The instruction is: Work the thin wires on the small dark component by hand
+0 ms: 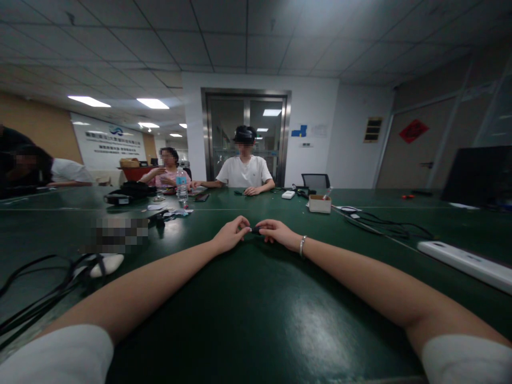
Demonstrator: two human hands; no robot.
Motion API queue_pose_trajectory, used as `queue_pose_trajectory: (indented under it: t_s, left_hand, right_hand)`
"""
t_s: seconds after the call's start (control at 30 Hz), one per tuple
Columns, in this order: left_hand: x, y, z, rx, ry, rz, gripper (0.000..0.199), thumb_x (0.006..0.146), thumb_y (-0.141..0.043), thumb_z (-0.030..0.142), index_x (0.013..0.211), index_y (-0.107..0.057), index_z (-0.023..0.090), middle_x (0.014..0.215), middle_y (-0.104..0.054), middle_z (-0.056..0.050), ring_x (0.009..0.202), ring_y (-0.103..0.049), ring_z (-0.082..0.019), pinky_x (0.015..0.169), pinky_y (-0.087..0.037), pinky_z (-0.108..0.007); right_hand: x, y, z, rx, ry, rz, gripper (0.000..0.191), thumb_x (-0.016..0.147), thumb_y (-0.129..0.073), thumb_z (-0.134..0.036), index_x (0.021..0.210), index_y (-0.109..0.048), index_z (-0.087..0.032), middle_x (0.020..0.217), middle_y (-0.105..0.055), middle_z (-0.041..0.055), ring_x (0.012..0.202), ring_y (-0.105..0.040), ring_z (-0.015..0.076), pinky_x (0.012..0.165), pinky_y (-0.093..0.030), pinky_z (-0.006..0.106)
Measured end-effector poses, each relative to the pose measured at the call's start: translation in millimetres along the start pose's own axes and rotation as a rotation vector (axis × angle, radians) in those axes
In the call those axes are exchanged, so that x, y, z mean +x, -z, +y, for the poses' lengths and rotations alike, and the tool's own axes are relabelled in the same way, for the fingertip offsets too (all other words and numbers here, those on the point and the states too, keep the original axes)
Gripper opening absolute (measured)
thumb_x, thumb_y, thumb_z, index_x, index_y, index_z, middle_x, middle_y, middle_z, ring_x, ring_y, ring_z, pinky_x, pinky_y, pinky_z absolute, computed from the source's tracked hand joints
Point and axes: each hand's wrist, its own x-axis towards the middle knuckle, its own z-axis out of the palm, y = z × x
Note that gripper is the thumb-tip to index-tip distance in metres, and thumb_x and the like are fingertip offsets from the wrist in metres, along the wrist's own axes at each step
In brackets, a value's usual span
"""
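Both arms reach forward over the dark green table. Between the fingertips of my two hands is a small black object with a pale tip on its left end; it is too small to tell its kind. My right hand, with a silver bracelet at the wrist, pinches the dark body. My left hand has thumb and fingers closed at the pale end. Part of the object is hidden by the fingers.
Black cables and a white computer mouse lie left. A water bottle stands farther back. To the right are a small open box, more cables and a white power strip. A person sits opposite.
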Motion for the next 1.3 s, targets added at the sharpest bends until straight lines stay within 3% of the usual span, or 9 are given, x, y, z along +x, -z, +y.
queue_pose_trajectory:
  t_s: [0.27, 0.6, 0.77, 1.03, 1.3]
  left_hand:
    - [-1.6, -0.1, -2.3, 0.038, -0.009, -0.014, 0.031, 0.075, -0.061, 0.039, 0.099, -0.053, 0.021, 0.085, -0.059, 0.001, 0.06, -0.056, -0.01, 0.057, -0.044, -0.024]
    - [-0.2, -0.1, -1.1, 0.045, -0.019, 0.03, 0.03, 0.079, -0.057, 0.043, 0.097, -0.056, 0.019, 0.091, -0.062, -0.002, 0.059, -0.056, -0.01, 0.059, -0.045, -0.025]
    - [-0.9, 0.0, -0.2, -0.009, 0.0, -0.006, 0.03, 0.082, -0.052, 0.047, 0.096, -0.053, 0.021, 0.083, -0.06, 0.0, 0.057, -0.058, -0.011, 0.057, -0.045, -0.025]
    - [-2.1, 2.1, -1.3, 0.09, -0.044, 0.006, 0.027, 0.077, -0.059, 0.037, 0.098, -0.054, 0.02, 0.088, -0.06, 0.0, 0.062, -0.056, -0.011, 0.06, -0.045, -0.025]
    - [-0.4, 0.1, -2.5, 0.069, -0.023, 0.015, 0.025, 0.079, -0.057, 0.038, 0.095, -0.054, 0.019, 0.088, -0.059, -0.002, 0.06, -0.056, -0.011, 0.058, -0.045, -0.025]
  right_hand:
    - [0.6, 0.3, 0.5, 0.0, 0.006, 0.002, 0.021, 0.08, -0.062, -0.013, 0.101, -0.063, -0.014, 0.081, -0.065, 0.0018, 0.051, -0.054, 0.0052, 0.041, -0.038, 0.014]
    - [0.9, 0.4, 1.8, 0.01, 0.01, 0.001, 0.021, 0.08, -0.062, -0.013, 0.1, -0.063, -0.015, 0.083, -0.066, 0.0024, 0.051, -0.055, 0.0053, 0.041, -0.037, 0.015]
    - [0.7, 0.2, 0.1, 0.001, 0.005, -0.003, 0.02, 0.081, -0.06, -0.012, 0.101, -0.063, -0.014, 0.082, -0.065, 0.0019, 0.051, -0.055, 0.005, 0.042, -0.038, 0.015]
    - [-0.8, -0.5, -1.5, 0.007, 0.009, 0.006, 0.02, 0.08, -0.062, -0.013, 0.1, -0.064, -0.014, 0.08, -0.064, 0.0016, 0.051, -0.054, 0.0051, 0.041, -0.038, 0.015]
    - [0.9, 0.1, 1.4, 0.015, 0.014, 0.007, 0.02, 0.08, -0.062, -0.013, 0.1, -0.063, -0.014, 0.079, -0.063, 0.0011, 0.05, -0.054, 0.0048, 0.041, -0.037, 0.015]
